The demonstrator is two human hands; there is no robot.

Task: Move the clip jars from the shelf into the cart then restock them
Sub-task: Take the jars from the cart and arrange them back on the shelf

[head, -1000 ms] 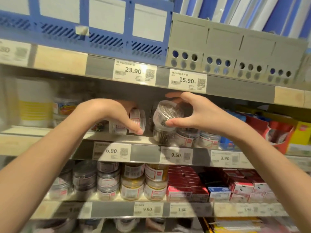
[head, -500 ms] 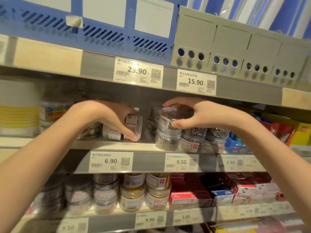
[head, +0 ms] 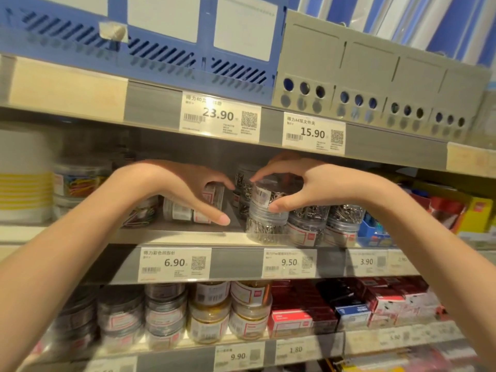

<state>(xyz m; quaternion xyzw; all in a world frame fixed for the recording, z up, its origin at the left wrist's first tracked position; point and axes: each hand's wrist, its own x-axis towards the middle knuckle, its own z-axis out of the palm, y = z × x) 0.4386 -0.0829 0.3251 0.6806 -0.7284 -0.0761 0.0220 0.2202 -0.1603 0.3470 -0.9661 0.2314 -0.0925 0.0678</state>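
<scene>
My right hand (head: 300,183) grips a clear jar of silver clips (head: 268,196) from above, thumb at its lower front. That jar stands on top of another silver clip jar (head: 264,226) at the front of the middle shelf (head: 174,233). My left hand (head: 188,187) curls round a small labelled jar lying on its side (head: 213,190), fingers over its top and thumb low on the shelf. More silver clip jars (head: 311,224) stand to the right. No cart is in view.
A jar of coloured clips (head: 77,181) stands at the left. Blue and grey file boxes (head: 375,76) fill the shelf above. On the shelf below stand more jars (head: 209,315) and red staple boxes (head: 292,315). Price tags line the shelf edges.
My right hand has lowered the silver clip jar onto the jar beneath it. My left hand has stayed on the sideways jar. The view has shifted slightly.
</scene>
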